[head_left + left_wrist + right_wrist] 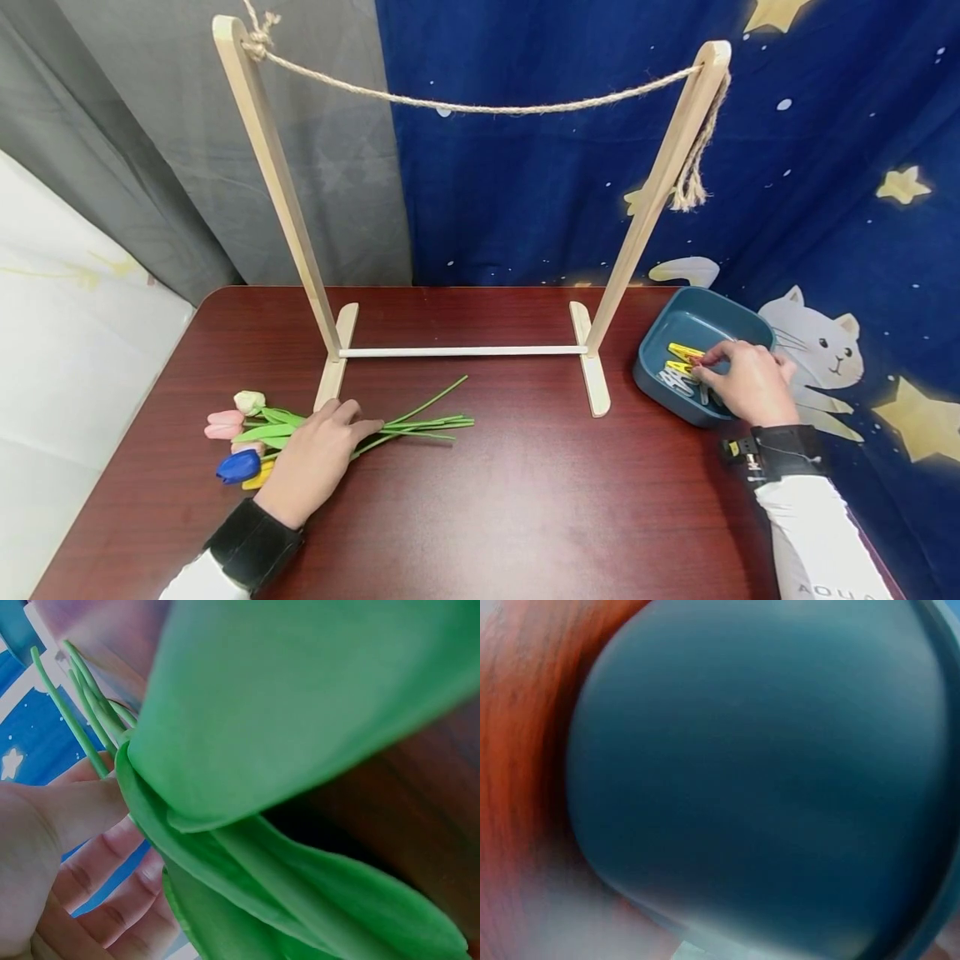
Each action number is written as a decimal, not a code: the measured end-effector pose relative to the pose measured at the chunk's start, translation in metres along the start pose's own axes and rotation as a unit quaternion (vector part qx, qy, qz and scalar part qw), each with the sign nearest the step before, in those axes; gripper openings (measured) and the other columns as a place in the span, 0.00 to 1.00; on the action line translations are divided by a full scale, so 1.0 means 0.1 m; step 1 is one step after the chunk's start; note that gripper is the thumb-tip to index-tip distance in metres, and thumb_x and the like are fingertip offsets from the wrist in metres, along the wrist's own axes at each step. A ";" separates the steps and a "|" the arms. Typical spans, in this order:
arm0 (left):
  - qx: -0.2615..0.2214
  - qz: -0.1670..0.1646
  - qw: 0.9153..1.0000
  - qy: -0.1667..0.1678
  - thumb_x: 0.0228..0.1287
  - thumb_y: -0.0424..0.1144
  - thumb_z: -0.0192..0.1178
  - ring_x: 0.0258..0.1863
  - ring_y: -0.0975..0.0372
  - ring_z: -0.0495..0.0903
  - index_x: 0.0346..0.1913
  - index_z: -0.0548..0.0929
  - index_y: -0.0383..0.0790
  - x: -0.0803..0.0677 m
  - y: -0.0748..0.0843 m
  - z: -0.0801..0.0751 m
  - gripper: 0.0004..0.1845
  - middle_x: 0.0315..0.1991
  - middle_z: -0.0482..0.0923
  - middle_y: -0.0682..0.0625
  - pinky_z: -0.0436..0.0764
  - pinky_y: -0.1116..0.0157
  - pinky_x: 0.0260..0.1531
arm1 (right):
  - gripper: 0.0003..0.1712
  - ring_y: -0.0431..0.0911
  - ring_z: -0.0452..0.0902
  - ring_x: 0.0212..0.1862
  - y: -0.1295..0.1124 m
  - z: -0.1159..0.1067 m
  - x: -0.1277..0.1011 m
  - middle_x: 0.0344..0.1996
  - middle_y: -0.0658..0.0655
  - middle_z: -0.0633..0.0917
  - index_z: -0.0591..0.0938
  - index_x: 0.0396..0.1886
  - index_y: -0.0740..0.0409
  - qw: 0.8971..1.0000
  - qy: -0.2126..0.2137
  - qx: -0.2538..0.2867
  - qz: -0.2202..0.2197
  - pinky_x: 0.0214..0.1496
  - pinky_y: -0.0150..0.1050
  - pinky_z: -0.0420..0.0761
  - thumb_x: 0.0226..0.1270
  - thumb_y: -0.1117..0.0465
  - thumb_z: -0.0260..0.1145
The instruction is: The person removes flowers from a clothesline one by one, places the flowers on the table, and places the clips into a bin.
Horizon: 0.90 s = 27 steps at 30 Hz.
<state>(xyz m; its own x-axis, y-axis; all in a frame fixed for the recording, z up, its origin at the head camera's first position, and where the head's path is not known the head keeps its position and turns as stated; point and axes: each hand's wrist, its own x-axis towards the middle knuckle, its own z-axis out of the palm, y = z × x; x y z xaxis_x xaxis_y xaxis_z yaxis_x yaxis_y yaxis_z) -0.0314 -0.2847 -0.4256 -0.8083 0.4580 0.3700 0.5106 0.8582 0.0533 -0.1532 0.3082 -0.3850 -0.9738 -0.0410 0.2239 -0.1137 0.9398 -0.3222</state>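
On the left of the table lies a bunch of artificial tulips (273,435) with white, pink, blue and yellow heads. My left hand (318,454) is over it, and in the left wrist view the green stems (94,705) pass between my thumb and fingers. Large leaves (300,712) fill much of that view. At the right, my right hand (750,383) reaches into a dark teal box (656,333) and pinches a small red clip (697,363). Yellow clips (682,352) and white clips (675,380) lie beside my fingertips. The right wrist view shows only the box's outer wall (757,772).
A wooden frame stands at the table's back, with a left post (281,183), a right post (652,200) and a white crossbar (465,352) low between them. Twine (487,109) sags between the post tops. Curtains (510,200) hang behind the table (540,517).
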 end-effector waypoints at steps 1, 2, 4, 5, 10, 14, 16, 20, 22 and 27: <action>0.001 0.000 1.000 -0.001 0.57 0.21 0.75 0.36 0.57 0.73 0.50 0.93 0.44 -0.01 0.00 0.00 0.21 0.35 0.76 0.49 0.82 0.61 0.30 | 0.15 0.72 0.75 0.51 0.00 0.01 -0.01 0.41 0.72 0.87 0.88 0.39 0.64 1.000 0.000 -0.002 0.004 0.60 0.81 0.46 0.64 0.57 0.80; 0.002 0.000 1.000 -0.001 0.57 0.21 0.75 0.36 0.57 0.73 0.51 0.92 0.44 -0.01 0.00 0.00 0.21 0.36 0.76 0.49 0.82 0.61 0.30 | 0.15 0.73 0.74 0.51 0.01 0.01 -0.01 0.41 0.72 0.87 0.87 0.39 0.65 1.000 0.000 -0.005 0.007 0.61 0.81 0.46 0.64 0.57 0.80; 0.005 0.001 1.000 0.001 0.58 0.20 0.75 0.36 0.56 0.73 0.51 0.92 0.43 -0.01 -0.01 0.01 0.21 0.36 0.76 0.49 0.82 0.61 0.31 | 0.16 0.73 0.74 0.51 0.01 0.01 -0.02 0.42 0.73 0.86 0.87 0.40 0.65 1.000 0.000 -0.007 0.010 0.61 0.82 0.45 0.64 0.56 0.79; 0.007 0.001 1.000 0.003 0.58 0.20 0.74 0.36 0.56 0.73 0.51 0.92 0.42 -0.02 -0.01 0.01 0.20 0.36 0.76 0.48 0.82 0.60 0.31 | 0.16 0.73 0.73 0.51 0.01 0.01 -0.02 0.42 0.74 0.86 0.87 0.40 0.65 1.000 0.000 -0.008 0.010 0.60 0.82 0.46 0.64 0.56 0.79; -0.002 -0.002 1.000 0.023 0.59 0.27 0.77 0.36 0.55 0.74 0.51 0.91 0.39 -0.01 -0.02 0.00 0.16 0.37 0.78 0.49 0.82 0.60 0.32 | 0.18 0.74 0.71 0.53 -0.02 -0.01 -0.05 0.45 0.75 0.84 0.87 0.42 0.66 1.000 -0.004 -0.009 0.013 0.58 0.82 0.47 0.66 0.54 0.78; -0.019 -0.012 0.999 0.038 0.61 0.36 0.79 0.38 0.54 0.77 0.52 0.90 0.37 0.00 -0.01 -0.04 0.17 0.39 0.80 0.48 0.82 0.57 0.34 | 0.20 0.74 0.70 0.54 -0.08 -0.03 -0.08 0.48 0.76 0.82 0.86 0.46 0.67 1.000 0.002 -0.008 0.007 0.56 0.81 0.50 0.69 0.53 0.76; -0.023 -0.017 0.999 0.043 0.62 0.40 0.78 0.39 0.53 0.79 0.55 0.90 0.37 0.01 -0.01 -0.07 0.19 0.40 0.81 0.48 0.83 0.56 0.35 | 0.21 0.74 0.70 0.55 -0.13 -0.05 -0.10 0.49 0.76 0.82 0.86 0.47 0.67 1.000 0.009 -0.008 0.001 0.55 0.80 0.53 0.70 0.52 0.75; -0.022 -0.028 0.998 0.050 0.64 0.45 0.77 0.42 0.51 0.80 0.60 0.87 0.36 0.05 -0.04 -0.15 0.25 0.44 0.83 0.45 0.84 0.54 0.38 | 0.22 0.73 0.71 0.55 -0.28 -0.11 -0.14 0.49 0.75 0.82 0.85 0.50 0.68 0.999 0.026 -0.004 -0.023 0.53 0.78 0.58 0.72 0.52 0.74; -0.022 -0.033 0.998 0.055 0.63 0.47 0.77 0.44 0.49 0.80 0.62 0.86 0.36 0.08 -0.05 -0.18 0.28 0.46 0.83 0.43 0.84 0.53 0.41 | 0.22 0.72 0.72 0.54 -0.37 -0.15 -0.15 0.49 0.75 0.82 0.85 0.51 0.68 0.999 0.034 -0.001 -0.038 0.52 0.77 0.60 0.72 0.53 0.74; -0.032 -0.048 0.996 0.074 0.62 0.52 0.77 0.49 0.47 0.80 0.66 0.83 0.37 0.18 -0.05 -0.26 0.34 0.53 0.81 0.40 0.84 0.47 0.46 | 0.24 0.71 0.75 0.53 -0.62 -0.24 -0.19 0.49 0.75 0.83 0.84 0.55 0.68 0.995 0.056 0.009 -0.087 0.52 0.74 0.68 0.69 0.56 0.77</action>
